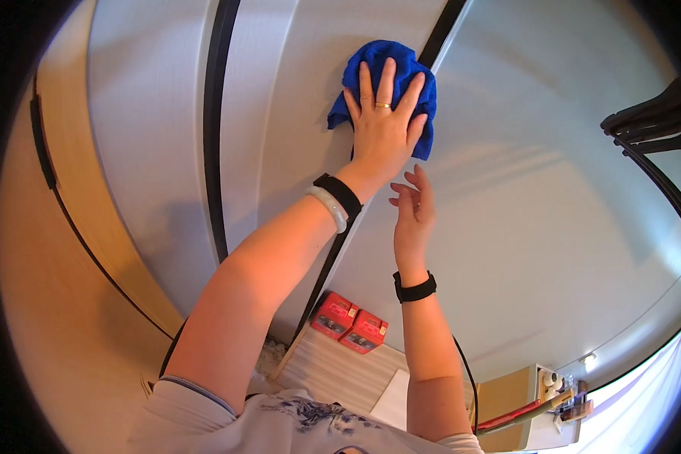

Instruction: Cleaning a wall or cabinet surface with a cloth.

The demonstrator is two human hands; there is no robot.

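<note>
My left hand (381, 133), fingers spread, presses a crumpled blue cloth (427, 133) against an upright pale surface. The cloth covers part of a dark trim strip (441, 31) between a pale panel (306, 113) and a smooth pale wall (522, 255). A ring, a pale bangle and a black wristband are on this hand and wrist. Just below and to the right, my right hand (415, 207) is raised near the wall with its fingers loosely bent and apart. Nothing shows in it; a black band circles its wrist.
Two red boxes (349, 323) stand on a wood-grain surface (329, 363) below my arms. At left is a wooden panel with a long dark handle (42, 142). Dark slats (652, 122) jut in at right. A cabinet (502, 403) with small items stands near a curtain (641, 380).
</note>
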